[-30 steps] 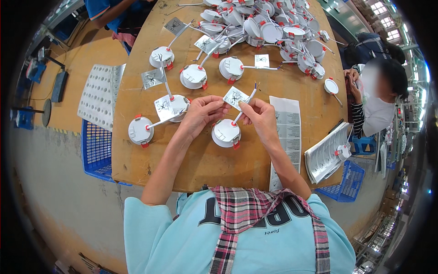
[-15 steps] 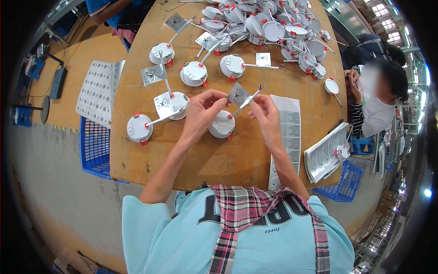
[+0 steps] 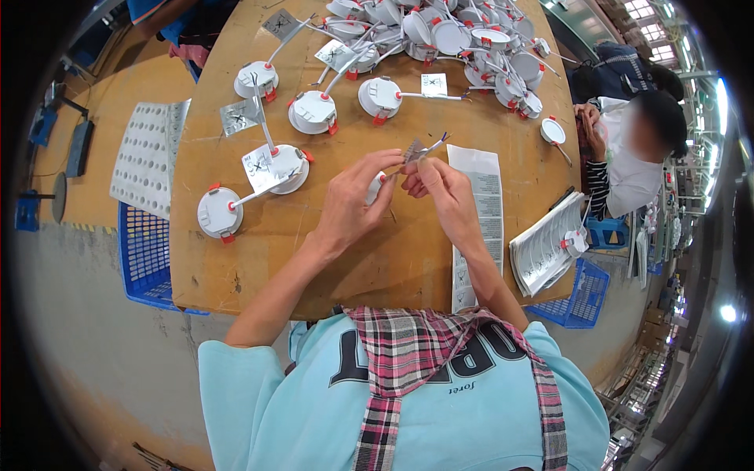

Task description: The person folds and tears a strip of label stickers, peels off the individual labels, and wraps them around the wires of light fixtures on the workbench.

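Just in front of me, a round white downlight [image 3: 375, 189] with a short white cable [image 3: 433, 147] is partly hidden behind my left hand [image 3: 356, 193]. A silver label [image 3: 412, 150] sits on this cable, near its bare wire ends, and looks bent around it. My left fingertips are closed at the label's left edge. My right hand [image 3: 446, 193] is closed around the cable just below the label, its thumb and fingers pressed together. Left of my hands lie a downlight with a silver label [image 3: 259, 166] on its cable and another downlight [image 3: 220, 213].
A large heap of downlights [image 3: 448, 38] covers the table's far end. A printed label sheet [image 3: 481, 196] lies right of my hands, with a stack of silver sheets [image 3: 542, 250] beyond. Blue baskets [image 3: 145, 255] flank the table. A person [image 3: 640, 145] sits at the right.
My hands have drawn closer together at the cable. The silver label, which faced up flat, is now turned and bent at the cable. The whole view has shifted slightly.
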### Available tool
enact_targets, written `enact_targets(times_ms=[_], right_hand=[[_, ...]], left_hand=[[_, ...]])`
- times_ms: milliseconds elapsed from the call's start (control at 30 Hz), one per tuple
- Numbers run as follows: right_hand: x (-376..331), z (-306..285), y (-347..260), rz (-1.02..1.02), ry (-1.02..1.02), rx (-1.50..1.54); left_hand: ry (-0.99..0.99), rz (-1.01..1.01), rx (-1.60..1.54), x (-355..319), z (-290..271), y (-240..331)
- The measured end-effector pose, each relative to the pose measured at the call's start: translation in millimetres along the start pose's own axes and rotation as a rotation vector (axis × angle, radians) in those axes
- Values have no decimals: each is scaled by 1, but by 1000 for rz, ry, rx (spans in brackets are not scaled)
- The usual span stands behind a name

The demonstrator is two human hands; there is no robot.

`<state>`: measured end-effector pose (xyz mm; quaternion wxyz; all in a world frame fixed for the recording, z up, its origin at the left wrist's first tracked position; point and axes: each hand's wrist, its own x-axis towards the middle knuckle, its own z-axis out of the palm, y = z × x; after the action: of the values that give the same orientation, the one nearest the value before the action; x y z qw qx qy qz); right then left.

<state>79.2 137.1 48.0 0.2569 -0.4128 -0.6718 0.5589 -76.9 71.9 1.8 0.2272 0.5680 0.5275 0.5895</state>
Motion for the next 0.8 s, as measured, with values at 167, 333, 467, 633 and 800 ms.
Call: enact_targets(times_ms=[167, 333, 467, 633, 800], right_hand=[[5, -6, 12, 27, -10, 172], [3, -8, 12, 60, -1, 129], [3, -12, 18, 58, -26, 153], [3, -11, 13, 51, -13, 133], [3, -24, 15, 49, 99, 18]], left_hand=[[-81, 188, 215, -2, 5, -1], [-101, 199, 229, -1, 5, -5], [-77, 144, 188, -2, 8, -7], [-145, 92, 275, 0, 15, -13], [-166, 53, 390, -2, 22, -16]])
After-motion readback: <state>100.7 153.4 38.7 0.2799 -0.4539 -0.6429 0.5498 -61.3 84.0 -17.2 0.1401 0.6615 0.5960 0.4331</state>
